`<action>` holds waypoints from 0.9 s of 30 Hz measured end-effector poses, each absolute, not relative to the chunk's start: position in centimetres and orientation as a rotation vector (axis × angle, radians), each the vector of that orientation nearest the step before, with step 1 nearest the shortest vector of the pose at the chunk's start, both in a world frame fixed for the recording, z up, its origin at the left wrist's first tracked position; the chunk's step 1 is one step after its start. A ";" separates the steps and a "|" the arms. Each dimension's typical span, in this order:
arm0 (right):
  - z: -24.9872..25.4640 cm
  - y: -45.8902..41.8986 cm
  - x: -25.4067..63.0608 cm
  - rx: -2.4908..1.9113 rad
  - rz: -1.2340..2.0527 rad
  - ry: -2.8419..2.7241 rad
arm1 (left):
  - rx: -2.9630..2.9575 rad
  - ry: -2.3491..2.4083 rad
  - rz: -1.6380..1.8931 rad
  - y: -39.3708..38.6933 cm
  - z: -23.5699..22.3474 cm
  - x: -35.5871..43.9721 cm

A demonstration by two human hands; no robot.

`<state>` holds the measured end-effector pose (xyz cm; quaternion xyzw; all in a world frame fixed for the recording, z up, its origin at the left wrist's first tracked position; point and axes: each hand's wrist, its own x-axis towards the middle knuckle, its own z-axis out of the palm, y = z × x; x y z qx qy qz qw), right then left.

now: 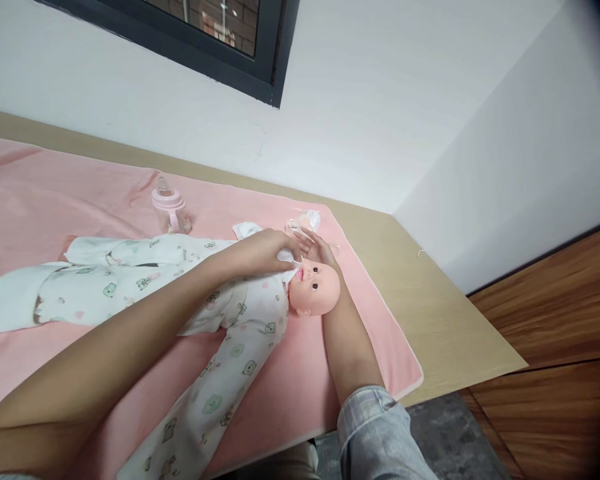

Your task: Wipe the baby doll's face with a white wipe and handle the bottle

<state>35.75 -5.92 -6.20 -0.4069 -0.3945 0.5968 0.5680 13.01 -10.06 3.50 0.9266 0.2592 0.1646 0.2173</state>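
A baby doll (316, 292) lies on its back, its bald head toward the right. It wears white pajamas (165, 280) printed with small green bears and pink shapes, and one long sleeve (240, 367) stretches toward me. At the doll's neck, my left hand (266, 252) has its fingers closed on the white collar (286, 256). My right hand (319, 248) is on the far side of the doll's head, beside its face. The right fingers are spread, while the forearm passes behind the crown of the head. Part of the collar is hidden by my left hand.
A pink-lidded baby bottle (170, 208) stands behind the doll's legs. A small clear and white item (306, 220) lies beyond my right hand. Beneath is a pink blanket (380, 347) on a wooden table (430, 313), against a white wall with a dark-framed window (273, 60).
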 end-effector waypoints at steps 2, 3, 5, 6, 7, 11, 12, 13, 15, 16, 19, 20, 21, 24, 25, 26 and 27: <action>-6.2 -5.9 35.7 -0.956 1.388 -0.934 | 2.563 0.703 0.476 -10.0 3.3 13.1; -6.2 -6.0 35.7 -0.956 1.380 -0.938 | 2.564 0.694 0.489 -9.9 3.1 13.1; -6.1 -6.1 35.6 -0.956 1.365 -0.948 | 2.569 0.677 0.507 -9.8 2.9 13.1; -6.0 -6.2 35.5 -0.956 1.359 -0.951 | 2.570 0.671 0.513 -9.8 2.9 13.1; -5.9 -6.3 35.5 -0.955 1.356 -0.955 | 2.566 0.670 0.519 -9.7 2.8 13.1; -5.6 -6.6 35.3 -0.947 1.362 -0.970 | 2.550 0.676 0.543 -9.7 2.8 13.2; -5.5 -6.7 35.2 -0.949 1.364 -0.971 | 2.552 0.674 0.549 -9.7 2.8 13.2; -5.5 -6.7 35.2 -0.953 1.364 -0.972 | 2.554 0.673 0.554 -9.7 2.7 13.3; -5.4 -6.8 35.2 -0.960 1.356 -0.985 | 2.554 0.678 0.558 -9.7 2.6 13.3; -5.3 -6.9 35.1 -0.960 1.347 -1.000 | 2.552 0.687 0.557 -9.7 2.6 13.3; -5.0 -7.3 34.9 -0.950 1.311 -1.049 | 2.553 0.699 0.558 -9.8 2.7 13.2; -4.9 -7.4 34.9 -0.948 1.299 -1.058 | 2.552 0.697 0.566 -9.9 2.7 13.2; -4.7 -7.6 34.8 -0.947 1.290 -1.062 | 2.545 0.691 0.579 -10.0 2.8 13.2; -4.4 -8.0 34.6 -0.945 1.300 -1.042 | 2.490 0.602 0.605 -10.3 3.3 13.1; -4.3 -8.1 34.5 -0.944 1.309 -1.029 | 2.470 0.566 0.607 -10.5 3.5 13.1; -4.2 -8.1 34.4 -0.944 1.317 -1.017 | 2.457 0.540 0.605 -10.7 3.6 13.1; -4.1 -8.2 34.4 -0.945 1.322 -1.008 | 2.454 0.529 0.598 -10.8 3.7 13.2</action>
